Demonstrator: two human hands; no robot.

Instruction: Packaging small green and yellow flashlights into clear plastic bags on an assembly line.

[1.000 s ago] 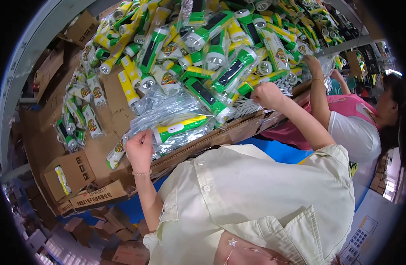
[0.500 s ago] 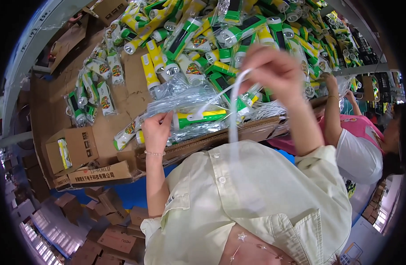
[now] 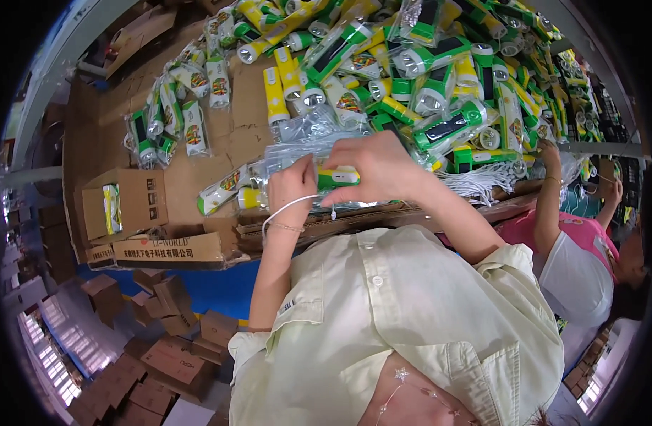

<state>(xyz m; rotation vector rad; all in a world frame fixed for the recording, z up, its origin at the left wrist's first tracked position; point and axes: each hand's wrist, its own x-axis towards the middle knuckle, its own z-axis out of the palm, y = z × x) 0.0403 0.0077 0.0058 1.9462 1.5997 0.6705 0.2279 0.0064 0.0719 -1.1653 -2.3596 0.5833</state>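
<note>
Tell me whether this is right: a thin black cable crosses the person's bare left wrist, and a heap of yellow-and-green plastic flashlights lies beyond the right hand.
The colour is wrong: the head view shows a thin white cable crossing the wrist of the bare left hand. The heap of yellow-and-green plastic flashlights does lie beyond the right hand.

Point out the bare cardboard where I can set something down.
Bare cardboard shows between the left-side bagged flashlights and the yellow flashlights, with another patch between the small open box and a bagged flashlight left of the left hand. Crowded: the flashlight pile, the white cords, and around both hands.
</note>
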